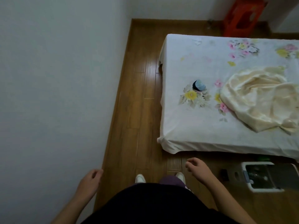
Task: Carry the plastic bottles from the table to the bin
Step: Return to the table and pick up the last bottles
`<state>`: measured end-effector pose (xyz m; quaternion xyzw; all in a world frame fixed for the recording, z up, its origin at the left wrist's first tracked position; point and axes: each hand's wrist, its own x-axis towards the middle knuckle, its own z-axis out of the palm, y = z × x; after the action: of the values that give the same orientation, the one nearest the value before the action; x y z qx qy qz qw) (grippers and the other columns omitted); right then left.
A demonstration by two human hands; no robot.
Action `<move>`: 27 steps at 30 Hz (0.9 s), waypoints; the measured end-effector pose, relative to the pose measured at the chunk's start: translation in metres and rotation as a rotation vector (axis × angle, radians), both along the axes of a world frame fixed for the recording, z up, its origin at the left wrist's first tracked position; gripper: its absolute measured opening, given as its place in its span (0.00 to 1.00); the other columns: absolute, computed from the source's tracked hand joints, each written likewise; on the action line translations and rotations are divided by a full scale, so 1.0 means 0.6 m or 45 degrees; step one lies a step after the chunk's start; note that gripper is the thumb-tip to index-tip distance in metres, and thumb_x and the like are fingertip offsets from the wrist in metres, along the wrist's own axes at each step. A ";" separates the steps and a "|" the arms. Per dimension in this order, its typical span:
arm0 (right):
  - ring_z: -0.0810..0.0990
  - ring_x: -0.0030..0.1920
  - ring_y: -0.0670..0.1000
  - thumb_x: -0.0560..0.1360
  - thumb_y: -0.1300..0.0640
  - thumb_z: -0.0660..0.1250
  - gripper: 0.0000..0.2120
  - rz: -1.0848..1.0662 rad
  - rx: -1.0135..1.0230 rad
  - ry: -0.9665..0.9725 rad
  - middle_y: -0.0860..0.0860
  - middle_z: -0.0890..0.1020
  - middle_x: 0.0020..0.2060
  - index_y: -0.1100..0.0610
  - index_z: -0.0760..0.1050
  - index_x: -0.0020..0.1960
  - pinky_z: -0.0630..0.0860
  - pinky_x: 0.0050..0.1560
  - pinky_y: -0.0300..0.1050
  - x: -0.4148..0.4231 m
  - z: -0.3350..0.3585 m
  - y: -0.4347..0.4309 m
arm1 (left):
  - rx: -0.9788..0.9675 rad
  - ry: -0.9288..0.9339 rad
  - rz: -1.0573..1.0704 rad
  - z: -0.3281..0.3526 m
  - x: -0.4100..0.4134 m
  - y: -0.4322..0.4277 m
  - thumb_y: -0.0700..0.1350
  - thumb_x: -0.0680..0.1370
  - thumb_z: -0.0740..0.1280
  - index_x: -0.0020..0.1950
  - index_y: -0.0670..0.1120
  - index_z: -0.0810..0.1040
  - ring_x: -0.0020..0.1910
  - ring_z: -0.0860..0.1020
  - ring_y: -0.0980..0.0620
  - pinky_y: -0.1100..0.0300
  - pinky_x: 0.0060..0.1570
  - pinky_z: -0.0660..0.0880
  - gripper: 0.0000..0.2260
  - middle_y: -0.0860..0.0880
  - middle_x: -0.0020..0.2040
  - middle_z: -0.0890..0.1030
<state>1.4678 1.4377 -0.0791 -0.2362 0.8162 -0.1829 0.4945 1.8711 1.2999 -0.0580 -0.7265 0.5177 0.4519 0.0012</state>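
Person is standing on the wood floor (140, 97), looking down, w/ both arms hanging out in front of the body. Left hand (90, 180) is hovering near the wall (56, 78), fingers loosely curled & apart, holding nothing. Right hand (195, 168) is hovering just short of the bench's near edge, fingers also relaxed & lightly curled, holding nothing. Neither hand is touching anything.

Bench (186, 131) is lying to the front right, w/ a white floral sheet draping over its edges. One small dark & blue item, prob. the bottle (198, 85), is sitting on the sheet near the left side, just beside a yellow flower print; too blurred to tell if it's upright or tipped. It's sitting well apart from both hands. A cream satin cloth (262, 101) is lying bunched up on the right part of the bench, near the bottle but not touching it.

Bin (262, 189), white w/ a dark inside, is sitting on the floor at lower right, just beside the bench's near edge & to the right of the right hand. Contents are too dark to make out. A red crate (242, 15) is standing on the floor beyond the far end of the bench. Two white shoes (140, 178) are showing at the bottom, toes pointing fwd.
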 end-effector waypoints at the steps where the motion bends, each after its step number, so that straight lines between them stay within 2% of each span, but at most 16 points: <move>1: 0.82 0.49 0.49 0.79 0.52 0.67 0.06 -0.027 0.012 -0.008 0.51 0.83 0.49 0.51 0.77 0.54 0.79 0.51 0.47 0.013 -0.003 -0.005 | 0.010 0.008 -0.003 0.002 0.005 -0.022 0.52 0.83 0.61 0.44 0.48 0.78 0.47 0.82 0.45 0.48 0.50 0.77 0.13 0.46 0.46 0.83; 7: 0.82 0.50 0.48 0.80 0.51 0.66 0.05 -0.066 0.152 -0.028 0.48 0.83 0.50 0.49 0.77 0.55 0.77 0.46 0.42 0.041 -0.019 -0.043 | 0.018 0.115 -0.045 0.004 -0.014 -0.161 0.52 0.83 0.60 0.48 0.50 0.78 0.49 0.81 0.46 0.45 0.54 0.77 0.11 0.47 0.48 0.82; 12: 0.82 0.46 0.49 0.80 0.54 0.66 0.02 -0.093 0.228 -0.031 0.51 0.84 0.46 0.51 0.77 0.50 0.76 0.44 0.42 0.000 -0.041 -0.159 | 0.033 0.145 -0.043 -0.010 -0.042 -0.299 0.51 0.84 0.60 0.55 0.47 0.79 0.50 0.81 0.48 0.47 0.55 0.77 0.11 0.48 0.50 0.82; 15: 0.80 0.40 0.51 0.80 0.57 0.66 0.06 -0.085 0.241 -0.068 0.55 0.84 0.43 0.56 0.79 0.45 0.72 0.41 0.43 -0.038 -0.068 -0.274 | 0.073 0.117 0.011 -0.021 -0.049 -0.386 0.51 0.84 0.61 0.52 0.46 0.79 0.48 0.81 0.49 0.49 0.51 0.76 0.12 0.48 0.50 0.82; 17: 0.80 0.39 0.52 0.80 0.58 0.66 0.07 -0.062 0.251 -0.094 0.57 0.84 0.43 0.59 0.79 0.46 0.73 0.40 0.43 -0.056 -0.072 -0.362 | 0.113 0.084 0.054 -0.020 -0.052 -0.436 0.51 0.84 0.61 0.50 0.45 0.79 0.47 0.81 0.48 0.50 0.49 0.75 0.12 0.46 0.49 0.82; 19: 0.81 0.42 0.53 0.80 0.57 0.65 0.07 -0.008 0.217 -0.103 0.57 0.84 0.46 0.60 0.79 0.50 0.75 0.40 0.45 -0.068 -0.063 -0.471 | 0.125 0.052 0.087 -0.019 -0.058 -0.493 0.50 0.84 0.61 0.48 0.44 0.79 0.46 0.81 0.47 0.51 0.48 0.74 0.12 0.44 0.48 0.83; 24: 0.82 0.51 0.51 0.79 0.51 0.66 0.10 0.220 -0.019 -0.050 0.52 0.83 0.50 0.54 0.78 0.57 0.80 0.54 0.49 -0.092 -0.018 -0.736 | 0.023 0.049 0.215 -0.012 -0.088 -0.648 0.45 0.83 0.62 0.46 0.41 0.79 0.41 0.82 0.44 0.54 0.41 0.73 0.11 0.40 0.47 0.84; 27: 0.81 0.52 0.49 0.80 0.49 0.65 0.13 0.241 -0.121 -0.020 0.50 0.83 0.52 0.52 0.78 0.61 0.80 0.52 0.45 -0.111 0.015 -0.875 | 0.043 0.050 0.201 -0.014 -0.109 -0.742 0.45 0.83 0.62 0.46 0.41 0.80 0.41 0.82 0.44 0.54 0.41 0.73 0.11 0.42 0.46 0.84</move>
<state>1.4010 0.9130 -0.0702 -0.3340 0.7767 -0.1757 0.5042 1.8058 0.8546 -0.0666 -0.7560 0.4508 0.4736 -0.0323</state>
